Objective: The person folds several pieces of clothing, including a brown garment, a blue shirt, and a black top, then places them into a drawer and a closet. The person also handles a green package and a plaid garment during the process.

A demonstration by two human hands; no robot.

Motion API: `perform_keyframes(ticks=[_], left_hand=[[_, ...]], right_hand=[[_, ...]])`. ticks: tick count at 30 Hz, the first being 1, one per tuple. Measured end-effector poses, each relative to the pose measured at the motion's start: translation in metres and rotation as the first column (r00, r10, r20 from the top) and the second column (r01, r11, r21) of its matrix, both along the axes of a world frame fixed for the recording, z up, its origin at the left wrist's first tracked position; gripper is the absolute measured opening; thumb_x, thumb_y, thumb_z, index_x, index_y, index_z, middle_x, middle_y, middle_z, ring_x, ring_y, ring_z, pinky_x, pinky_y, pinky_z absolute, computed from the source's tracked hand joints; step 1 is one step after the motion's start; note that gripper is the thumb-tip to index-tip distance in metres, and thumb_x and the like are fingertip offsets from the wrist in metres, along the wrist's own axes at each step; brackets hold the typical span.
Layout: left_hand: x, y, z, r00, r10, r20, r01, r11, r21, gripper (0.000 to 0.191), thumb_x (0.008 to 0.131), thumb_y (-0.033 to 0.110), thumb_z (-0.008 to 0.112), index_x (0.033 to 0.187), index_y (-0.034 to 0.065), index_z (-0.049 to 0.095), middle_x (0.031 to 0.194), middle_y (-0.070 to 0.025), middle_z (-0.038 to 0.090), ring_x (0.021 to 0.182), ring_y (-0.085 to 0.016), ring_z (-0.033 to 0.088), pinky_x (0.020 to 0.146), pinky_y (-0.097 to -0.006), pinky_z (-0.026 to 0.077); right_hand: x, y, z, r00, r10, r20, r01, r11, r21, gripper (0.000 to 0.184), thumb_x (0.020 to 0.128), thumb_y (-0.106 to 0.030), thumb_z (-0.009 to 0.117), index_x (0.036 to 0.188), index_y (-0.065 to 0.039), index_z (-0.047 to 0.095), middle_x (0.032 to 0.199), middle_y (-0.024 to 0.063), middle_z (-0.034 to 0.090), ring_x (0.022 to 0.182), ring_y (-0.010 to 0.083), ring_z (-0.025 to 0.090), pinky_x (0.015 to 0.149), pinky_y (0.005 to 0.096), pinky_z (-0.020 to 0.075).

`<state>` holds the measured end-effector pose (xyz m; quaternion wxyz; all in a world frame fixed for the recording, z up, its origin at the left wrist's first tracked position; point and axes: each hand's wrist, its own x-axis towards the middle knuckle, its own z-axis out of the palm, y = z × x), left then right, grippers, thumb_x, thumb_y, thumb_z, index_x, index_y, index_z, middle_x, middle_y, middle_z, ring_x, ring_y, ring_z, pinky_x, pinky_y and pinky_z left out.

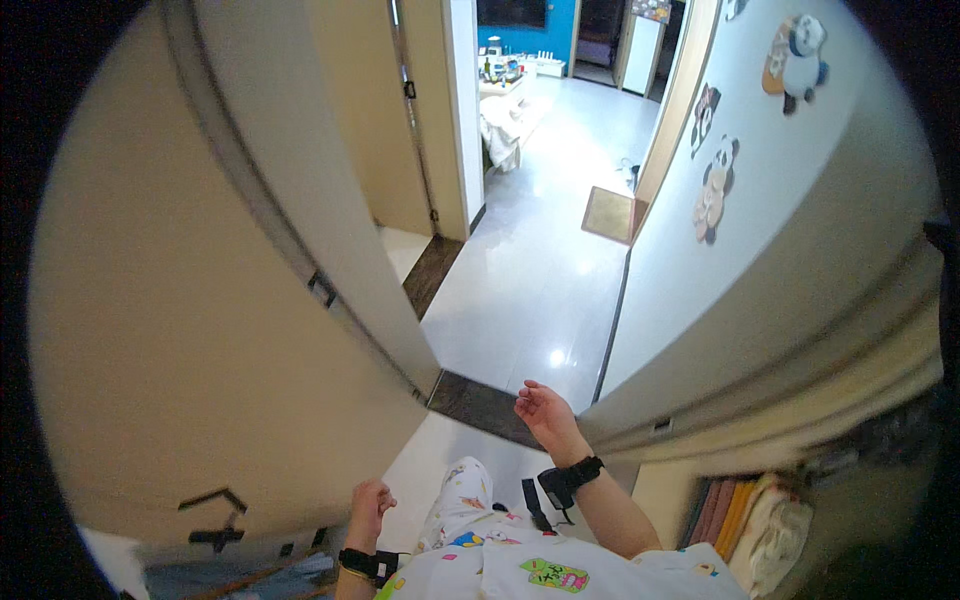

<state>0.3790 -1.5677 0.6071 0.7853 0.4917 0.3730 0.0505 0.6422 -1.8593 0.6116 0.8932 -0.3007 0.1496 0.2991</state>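
Observation:
My left hand (369, 506) hangs at the lower left, beside the patterned white trouser leg (463, 491). Its fingers curl loosely inward and no object shows in them. Farther forward, my right hand (551, 421) is raised over the dark door threshold (484, 405). Its fingers are half bent and slightly apart, holding nothing. Each wrist wears a black strapped device, one on the left wrist (367, 564) and one on the right (570, 481). Neither hand touches the door panel (225, 360) at the left.
Past the threshold, a glossy pale floor (525, 300) leads to a brighter room. A floor mat (609, 214) lies by the right-hand door frame. Panda decorations (716, 187) hang on the right wall. Folded textiles (724, 517) fill a shelf at the lower right. A cluttered table (501, 86) stands beyond.

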Motion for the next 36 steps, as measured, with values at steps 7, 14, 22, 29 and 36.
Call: perform_keyframes(ticks=[7,14,22,29,36], left_hand=[[0.293,0.024,-0.002,0.979,-0.196,0.05,0.196,0.981,0.001,0.018,0.075,0.003,0.056,0.062,0.0102,0.046,0.055,0.0009,0.042,0.048,-0.011,0.042,0.057,-0.0283,0.045],[0.625,0.045,0.034,0.849,-0.456,0.265,0.434,0.89,0.141,0.027,0.068,-0.008,0.055,0.066,0.0107,0.036,0.062,0.0016,0.041,0.055,-0.01,0.041,0.052,-0.0257,0.036],[0.836,0.068,-0.01,0.862,-0.439,0.252,0.4,0.896,0.191,0.021,0.064,-0.011,0.043,0.069,0.0072,0.051,0.065,-0.0012,0.051,0.059,-0.012,0.047,0.051,-0.0268,0.037],[0.901,0.189,-0.026,0.992,0.026,0.121,-0.016,0.996,-0.085,0.019,0.07,-0.01,0.038,0.07,0.0042,0.051,0.062,-0.0036,0.048,0.053,-0.012,0.042,0.046,-0.0271,0.032],[0.899,0.287,-0.013,0.827,0.483,0.29,-0.483,0.872,-0.077,0.018,0.072,-0.009,0.04,0.073,0.0057,0.05,0.066,-0.001,0.047,0.056,-0.01,0.038,0.05,-0.024,0.028]], right_hand=[[0.192,-0.021,-0.05,0.987,-0.163,0.006,0.162,0.981,-0.106,0.025,0.09,-0.007,0.055,0.114,0.0,0.055,0.092,0.0115,0.064,0.083,0.0234,0.062,0.081,0.0368,0.0525],[0.291,-0.119,-0.198,0.891,-0.412,-0.192,0.28,0.831,-0.482,0.01,0.09,-0.012,0.055,0.082,-0.006,0.057,0.073,0.0074,0.06,0.069,0.0216,0.059,0.067,0.0378,0.0527],[0.432,-0.133,-0.266,0.769,-0.392,-0.505,-0.168,0.639,-0.751,0.016,0.091,-0.019,0.052,0.08,-0.007,0.056,0.071,0.0084,0.059,0.066,0.0237,0.058,0.064,0.0388,0.0509],[0.769,-0.058,-0.25,0.887,-0.068,-0.456,-0.362,0.51,-0.78,0.019,0.092,-0.024,0.051,0.083,-0.007,0.057,0.073,0.0077,0.06,0.068,0.0226,0.059,0.064,0.0365,0.0505],[1.082,0.134,-0.239,0.964,0.262,-0.054,-0.173,0.459,-0.871,0.023,0.092,-0.029,0.05,0.085,-0.008,0.059,0.076,0.0069,0.061,0.069,0.0215,0.059,0.065,0.0342,0.0501]])
